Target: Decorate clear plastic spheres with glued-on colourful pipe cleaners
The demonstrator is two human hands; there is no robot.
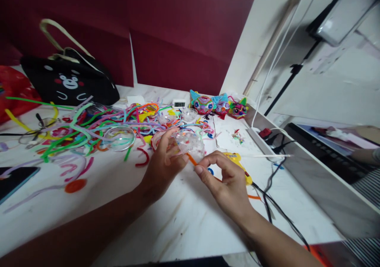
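Note:
My left hand (166,162) is closed around the near left side of a clear plastic ball (191,141), whose surface looks cloudy with whitish lumps and small coloured specks. Between the thumb and forefinger of my right hand (227,180) is an orange pipe cleaner (192,160). One end of it reaches my left thumb at the ball's edge. More orange shows below my right hand, and I cannot tell whether it is the same piece. A yellow glue gun (237,164) lies behind my right hand, partly hidden by it.
Many loose pipe cleaners (89,126) spread over the left of the table, with a clear half shell (119,137) among them. Decorated balls with faces (204,104) and a small digital clock (179,103) stand behind. Cables (268,197) and a power strip (261,138) lie right; a black bag (69,81) stands back left.

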